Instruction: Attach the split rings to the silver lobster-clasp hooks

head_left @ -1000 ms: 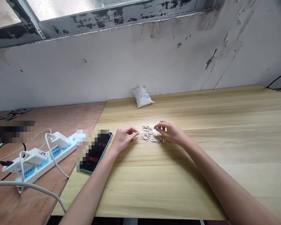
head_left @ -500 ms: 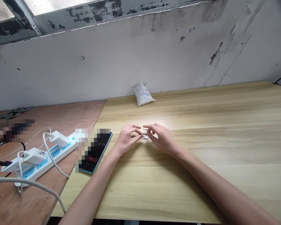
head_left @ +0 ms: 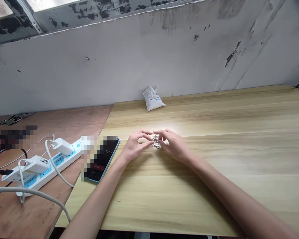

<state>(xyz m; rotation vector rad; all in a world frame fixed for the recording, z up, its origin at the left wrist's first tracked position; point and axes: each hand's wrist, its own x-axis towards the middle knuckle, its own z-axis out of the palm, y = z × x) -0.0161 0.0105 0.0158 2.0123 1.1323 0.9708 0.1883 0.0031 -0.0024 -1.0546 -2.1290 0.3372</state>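
Observation:
Several small silver metal pieces (head_left: 156,144), some shaped like clip hooks, lie together on the light wooden table. My left hand (head_left: 137,144) is at their left edge, fingers curved and thumb apart from them. From the other side my right hand (head_left: 174,144) bends over the pieces, its index finger reaching past their far edge and its thumb near them. Both hands touch or nearly touch the pieces, and neither has one lifted. Part of the small heap is hidden behind the right fingers.
A phone (head_left: 106,159) lies left of my left forearm. Further left, a white power strip (head_left: 54,166) with chargers and cables rests on a brown board (head_left: 89,116). A white plastic packet (head_left: 153,99) leans near the wall. Another person's hand shows partly at the far left.
My hands stay around the metal pieces with only slight finger movement; the left fingers are a little straighter. The view has shifted slightly. The other person's hand at the far left has drawn back.

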